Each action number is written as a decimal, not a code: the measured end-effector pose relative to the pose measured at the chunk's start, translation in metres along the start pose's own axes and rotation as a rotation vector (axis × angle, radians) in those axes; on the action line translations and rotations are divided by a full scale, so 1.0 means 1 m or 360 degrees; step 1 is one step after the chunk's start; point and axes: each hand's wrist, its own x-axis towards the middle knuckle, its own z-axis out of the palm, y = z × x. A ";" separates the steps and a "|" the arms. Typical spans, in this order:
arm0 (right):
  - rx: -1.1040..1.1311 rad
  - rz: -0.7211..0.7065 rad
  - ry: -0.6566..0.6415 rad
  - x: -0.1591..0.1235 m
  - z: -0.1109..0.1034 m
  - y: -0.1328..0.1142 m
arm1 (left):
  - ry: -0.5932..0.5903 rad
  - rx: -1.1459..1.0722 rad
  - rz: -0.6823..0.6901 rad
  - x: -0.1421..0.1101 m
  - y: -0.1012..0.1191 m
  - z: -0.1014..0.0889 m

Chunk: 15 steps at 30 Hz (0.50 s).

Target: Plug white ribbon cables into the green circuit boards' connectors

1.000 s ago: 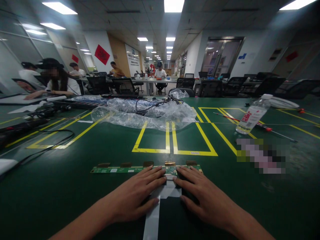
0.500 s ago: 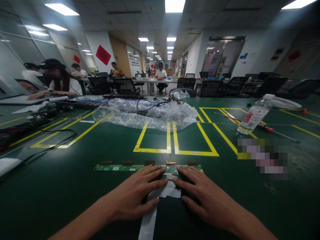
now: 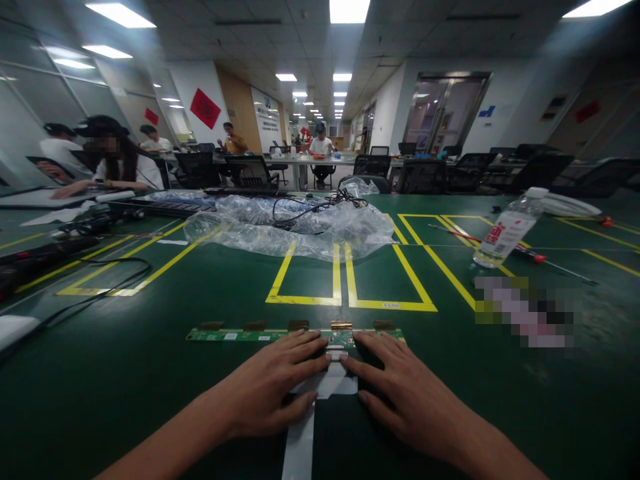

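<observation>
A long, narrow green circuit board (image 3: 215, 335) lies crosswise on the green table, with several copper-brown flex tabs along its far edge. My left hand (image 3: 280, 377) rests with fingers stretched out, their tips on the board's near edge. Mirroring it, my right hand (image 3: 400, 373) lies with fingers spread, its upper fingertips on the board's right part. Both index fingertips touch the end of a white flat ribbon cable (image 3: 300, 443) beside the board's middle. The cable has a fold between my hands and runs toward me. Whether its end sits in a connector I cannot tell.
Crumpled clear plastic wrap (image 3: 300, 227) with black cables lies beyond the board. A tilted-looking bottle (image 3: 510, 230) and a long red-and-black screwdriver (image 3: 537, 257) are at the right. Black cable (image 3: 120, 287) crosses the left side. A person (image 3: 117, 160) sits at the far left.
The folded white cable end has straightened and shifted slightly left between my hands. My index fingers moved a little left with it; the board stays in place.
</observation>
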 end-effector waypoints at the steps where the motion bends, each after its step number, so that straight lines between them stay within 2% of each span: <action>1: -0.0004 0.0003 0.0008 0.000 0.000 -0.001 | 0.0018 -0.0009 0.0004 0.000 -0.001 0.000; 15: 0.0045 0.0004 0.0038 0.001 -0.002 0.002 | 0.0032 0.0006 0.0004 -0.001 -0.006 0.003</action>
